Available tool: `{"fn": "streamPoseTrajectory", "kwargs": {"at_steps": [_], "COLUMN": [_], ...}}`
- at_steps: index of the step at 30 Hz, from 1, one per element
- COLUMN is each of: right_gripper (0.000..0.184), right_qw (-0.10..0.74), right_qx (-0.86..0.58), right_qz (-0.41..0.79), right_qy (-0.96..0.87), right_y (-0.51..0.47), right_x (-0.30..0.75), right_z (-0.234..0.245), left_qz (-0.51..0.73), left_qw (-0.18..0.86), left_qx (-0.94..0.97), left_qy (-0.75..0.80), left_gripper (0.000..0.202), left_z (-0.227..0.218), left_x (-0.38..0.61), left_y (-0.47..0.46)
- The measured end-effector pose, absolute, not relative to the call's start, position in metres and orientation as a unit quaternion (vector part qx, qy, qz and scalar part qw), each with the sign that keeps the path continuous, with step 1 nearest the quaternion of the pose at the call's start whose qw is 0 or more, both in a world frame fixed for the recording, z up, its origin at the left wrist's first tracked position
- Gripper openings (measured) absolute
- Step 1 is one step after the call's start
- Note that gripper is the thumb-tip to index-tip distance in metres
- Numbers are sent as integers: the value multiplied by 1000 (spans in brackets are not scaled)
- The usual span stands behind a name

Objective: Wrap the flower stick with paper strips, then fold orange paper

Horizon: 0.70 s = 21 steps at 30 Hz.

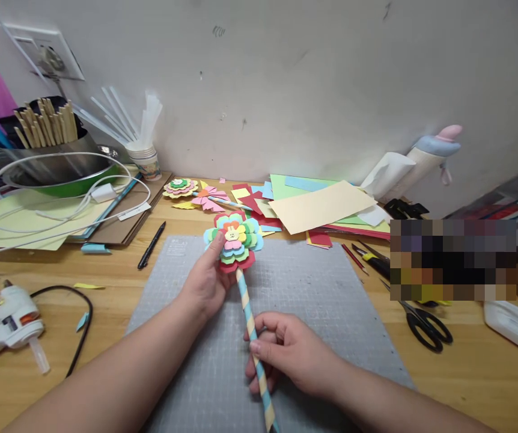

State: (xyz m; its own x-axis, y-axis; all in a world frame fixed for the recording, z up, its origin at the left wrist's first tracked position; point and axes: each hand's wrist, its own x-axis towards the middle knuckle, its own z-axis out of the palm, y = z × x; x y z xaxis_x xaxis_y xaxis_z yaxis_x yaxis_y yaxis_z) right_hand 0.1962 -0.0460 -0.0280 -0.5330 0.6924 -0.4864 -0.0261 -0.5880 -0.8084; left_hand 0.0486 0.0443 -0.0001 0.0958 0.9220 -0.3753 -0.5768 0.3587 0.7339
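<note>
A layered paper flower (234, 242) in red, green, blue, pink and yellow sits on top of a blue-and-cream striped stick (250, 325). My left hand (205, 279) is closed on the flower's left edge, thumb on its front. My right hand (286, 352) is wrapped round the stick lower down. Both hands are held above a grey cutting mat (322, 288) on the wooden desk (466, 373).
A white glue gun (9, 322) with a black cord lies at the left. A black pen (151, 245), finished paper flowers (196, 195), a pile of coloured paper (317, 207) and black scissors (425, 328) surround the mat. A bowl of sticks (47, 138) stands at the back left.
</note>
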Motion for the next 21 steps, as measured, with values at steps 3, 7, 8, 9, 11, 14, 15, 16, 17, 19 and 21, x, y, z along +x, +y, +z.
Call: {"fn": "streamPoseTrajectory", "kwargs": {"at_steps": [3, 7, 8, 9, 11, 14, 15, 16, 17, 19, 21], "right_gripper": [45, 38, 37, 35, 32, 29, 27, 26, 25, 23, 22], "right_qw": [235, 217, 213, 209, 203, 193, 190, 187, 184, 182, 184], "right_qx": [-435, -443, -445, -447, -451, -455, -456, -456, -455, -454, -454], "right_qz": [774, 770, 768, 767, 764, 761, 760, 760, 760, 760, 759], "right_qy": [-397, -406, -408, -411, -415, -420, -422, -424, -425, -428, -430], "right_y": [-45, -43, -43, -43, -44, -44, -44, -44, -44, -45, -45], "right_x": [197, 197, 197, 197, 196, 196, 196, 196, 197, 197, 197], "right_z": [-26, -24, -25, -25, -26, -27, -27, -28, -28, -29, -30], "left_qz": [501, 462, 448, 436, 425, 425, 425, 428, 433, 450, 469], "left_qw": [731, 762, 771, 778, 782, 775, 769, 762, 754, 735, 721], "left_qx": [202, 209, 213, 217, 222, 227, 232, 238, 244, 256, 266], "left_qy": [416, 404, 400, 397, 397, 410, 417, 424, 431, 438, 435], "left_gripper": [31, 23, 22, 20, 17, 17, 17, 16, 15, 13, 12], "left_z": [6, 7, 7, 6, 5, 5, 4, 3, 2, -1, -3], "left_x": [39, 25, 23, 21, 20, 22, 23, 24, 25, 26, 26], "left_y": [52, 60, 61, 62, 63, 62, 62, 62, 62, 61, 61]}}
